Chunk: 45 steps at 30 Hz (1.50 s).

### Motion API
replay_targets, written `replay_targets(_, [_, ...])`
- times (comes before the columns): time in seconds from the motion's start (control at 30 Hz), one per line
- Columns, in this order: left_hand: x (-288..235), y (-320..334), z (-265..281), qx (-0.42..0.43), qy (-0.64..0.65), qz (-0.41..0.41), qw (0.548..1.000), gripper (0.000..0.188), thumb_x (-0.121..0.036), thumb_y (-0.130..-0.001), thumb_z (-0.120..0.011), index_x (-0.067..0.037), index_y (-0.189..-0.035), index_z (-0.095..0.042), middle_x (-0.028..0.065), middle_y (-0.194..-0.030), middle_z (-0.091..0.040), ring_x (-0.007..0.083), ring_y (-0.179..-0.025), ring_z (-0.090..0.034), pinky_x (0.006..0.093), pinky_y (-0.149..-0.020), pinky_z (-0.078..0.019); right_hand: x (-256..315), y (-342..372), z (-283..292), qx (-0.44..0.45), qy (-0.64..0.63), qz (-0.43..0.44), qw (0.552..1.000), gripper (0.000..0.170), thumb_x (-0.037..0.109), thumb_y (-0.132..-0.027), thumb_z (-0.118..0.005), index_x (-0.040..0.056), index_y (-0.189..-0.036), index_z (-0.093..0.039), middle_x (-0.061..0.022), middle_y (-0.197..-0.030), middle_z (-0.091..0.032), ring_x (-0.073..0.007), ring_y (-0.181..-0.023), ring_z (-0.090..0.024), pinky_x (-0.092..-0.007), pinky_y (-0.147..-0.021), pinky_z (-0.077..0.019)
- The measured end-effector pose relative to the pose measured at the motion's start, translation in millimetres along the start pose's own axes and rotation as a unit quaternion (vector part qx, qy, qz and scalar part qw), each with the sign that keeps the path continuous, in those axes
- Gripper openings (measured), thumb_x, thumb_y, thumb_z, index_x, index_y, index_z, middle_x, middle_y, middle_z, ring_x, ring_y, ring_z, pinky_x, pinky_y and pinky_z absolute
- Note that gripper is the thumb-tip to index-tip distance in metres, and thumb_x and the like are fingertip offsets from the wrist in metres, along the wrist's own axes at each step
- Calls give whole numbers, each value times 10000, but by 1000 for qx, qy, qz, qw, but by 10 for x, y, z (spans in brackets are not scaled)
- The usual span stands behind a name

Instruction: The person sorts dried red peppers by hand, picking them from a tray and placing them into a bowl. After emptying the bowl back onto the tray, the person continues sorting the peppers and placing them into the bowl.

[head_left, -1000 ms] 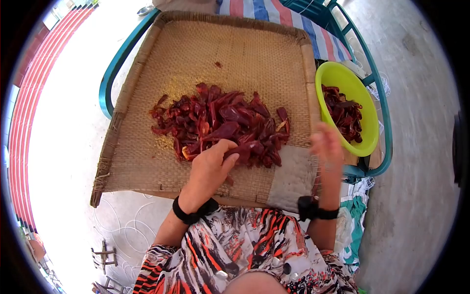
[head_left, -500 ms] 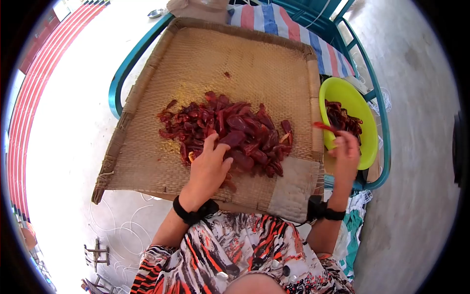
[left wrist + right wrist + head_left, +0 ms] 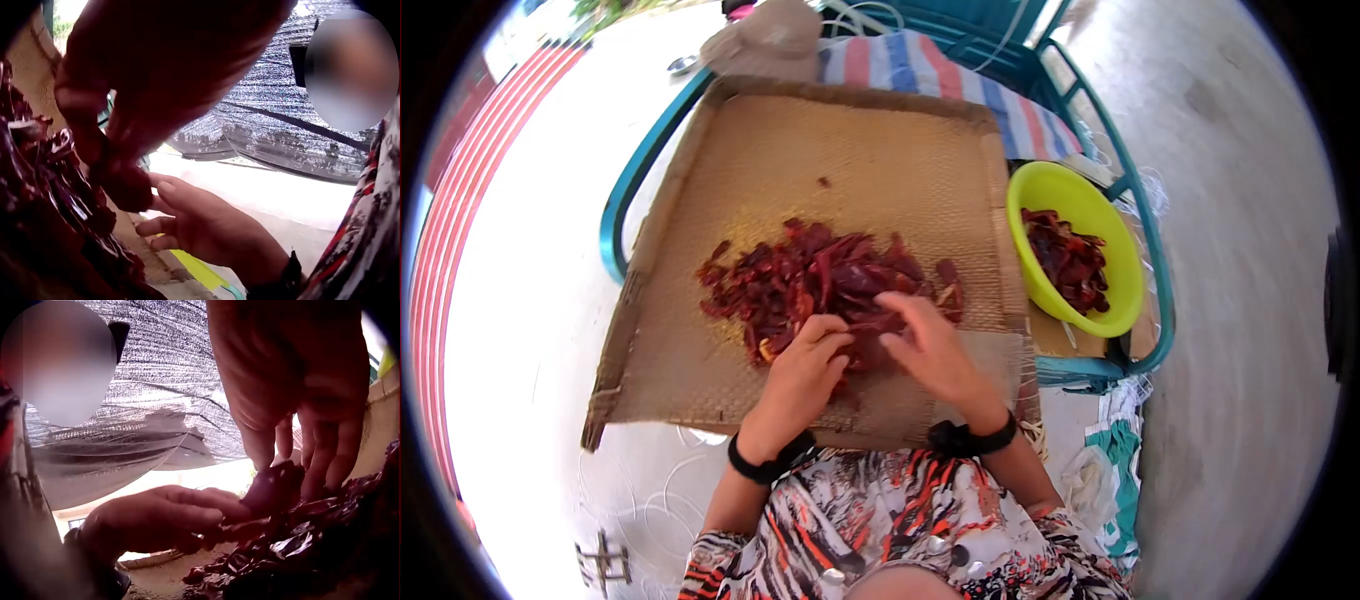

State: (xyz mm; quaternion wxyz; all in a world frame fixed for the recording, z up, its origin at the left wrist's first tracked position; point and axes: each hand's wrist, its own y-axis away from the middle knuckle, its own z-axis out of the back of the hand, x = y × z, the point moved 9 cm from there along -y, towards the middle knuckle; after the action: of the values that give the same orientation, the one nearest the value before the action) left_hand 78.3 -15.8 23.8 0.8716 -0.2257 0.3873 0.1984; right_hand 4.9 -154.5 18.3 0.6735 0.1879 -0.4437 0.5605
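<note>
Dark red dried peppers lie heaped on a woven tray. The left hand, at the heap's near edge, has fingers curled. In the left wrist view the left hand pinches a pepper piece, which the right wrist view also shows as a dark red piece at the left fingertips. The right hand reaches over the heap's right side, its fingers spread and separated. Seen from the right wrist, the right hand points its fingers down around the piece; whether they touch it is unclear.
A yellow-green bowl with more peppers stands right of the tray. A teal metal frame surrounds both. Striped cloth and a light brown bag-like item lie behind. A small stool is on the floor at the lower left.
The right hand has come back leftward from the bowl to the heap, and the red piece it held over the bowl is gone from its fingers. The left hand stays at the heap's near edge.
</note>
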Motion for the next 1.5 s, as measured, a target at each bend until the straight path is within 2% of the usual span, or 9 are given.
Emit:
replay_targets(0.23, [-2,-70,147,-18,-11,31,999,186,63,-819,-620,-7,-991,-606,132,-1107,-526,280,-951,-572,328,-802,-472,-248,62,265,34,1,-106,994,291,107,-902,-619,7,-1175,-616,-81,-989,-651,-135,-893,-634,-294,-768,-525])
replay_targets(0.3, [33,-110,185,0,4,42,999,193,42,-826,-630,-8,-1011,-606,125,-1126,-522,269,-909,-578,324,-774,-475,-516,142,673,-48,-74,-262,961,265,105,-919,-600,4,-1162,-630,-71,-999,-650,-136,-910,-631,-291,-761,-531])
replay_targets(0.5, [24,-315,53,57,-32,-9,998,288,-42,-843,-660,-28,-1123,-594,110,-1184,-508,259,-849,-603,349,-759,-500,-739,539,2092,-471,52,-144,869,574,148,-921,-623,-35,-1409,-384,-171,-1424,-450,-220,-1160,-557,-338,-986,-460])
replay_targets(0.53, [72,-379,19,82,-72,1,994,362,-43,-853,-644,-42,-1204,-556,128,-1244,-503,312,-893,-631,381,-781,-524,-717,592,2070,-501,21,-132,855,480,104,-899,-626,-28,-1336,-478,-189,-1276,-563,-213,-1135,-561,-308,-985,-445])
replay_targets(0.67, [276,-614,-44,22,-166,-12,986,458,-27,-868,-598,-51,-1309,-475,129,-1362,-472,385,-1049,-612,433,-816,-544,-642,424,1503,-263,0,-190,946,421,117,-898,-627,-16,-1282,-520,-117,-1156,-606,-164,-934,-620,-309,-828,-499])
replay_targets(0.97, [548,-758,-268,57,-282,29,957,328,-69,-866,-629,-95,-1191,-606,83,-1207,-564,301,-873,-659,399,-692,-546,-225,235,545,-29,78,-124,989,324,131,-881,-655,67,-1193,-595,-131,-1068,-623,-235,-814,-652,-349,-757,-521])
replay_targets(1.27, [-119,-560,2,-14,-217,-48,975,229,-85,-849,-650,-125,-1074,-632,98,-936,-608,316,-844,-637,396,-697,-535,71,39,316,-62,-44,-106,992,276,144,-914,-630,41,-1168,-609,-152,-1041,-625,-254,-768,-651,-350,-725,-519])
replay_targets(1.37, [-187,-417,-17,-10,-132,-54,990,239,-59,-835,-651,-73,-1072,-620,135,-943,-601,350,-911,-605,407,-778,-509,194,-36,206,-46,65,32,996,230,170,-935,-614,36,-1122,-630,-141,-990,-639,-224,-737,-639,-337,-701,-515])
replay_targets(1.5, [12,-292,-10,11,48,26,998,228,-48,-879,-640,-26,-1105,-622,85,-941,-644,225,-829,-632,320,-735,-508,-36,-14,82,2,-70,-83,994,202,192,-964,-584,31,-1075,-637,-89,-851,-637,-152,-673,-608,-299,-632,-499])
